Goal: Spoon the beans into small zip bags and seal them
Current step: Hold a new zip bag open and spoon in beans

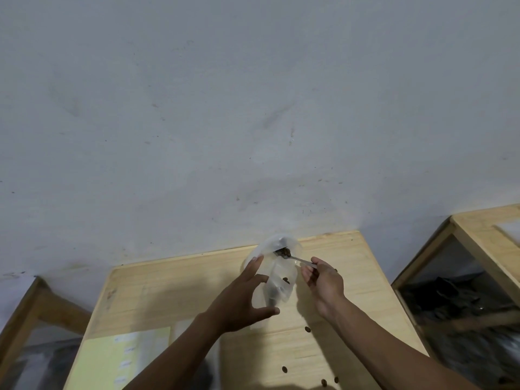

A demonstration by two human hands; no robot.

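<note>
Nearest the camera, two bare forearms reach out over a pale wooden worktop point(174, 291), where a few loose beans point(307, 329) lie scattered beside and below the arms. The left hand point(242, 299) holds a small clear zip bag point(277, 280) upright above the worktop, its fingers point(254, 266) spread along the bag's left side and the thumb crossing under its lower end, so the hand is wrapped loosely round the plastic. The right hand point(323, 280) has its fingers curled tight on the handle of a metal spoon point(292, 257), whose bowl carries a small dark heap of beans at the bag's open mouth. Inside the bag a few beans show through the film, with a darker clump near the bottom, though blur makes the amount hard to judge. By that look, filling of this bag is under way but far from finished: the spoonful has yet to drop in, the mouth is open, and the seal is not pressed. No finished, sealed bags can be made out, and the bean supply itself is out of sight. A yellow sheet point(123, 358) lies at the worktop's near left.
</note>
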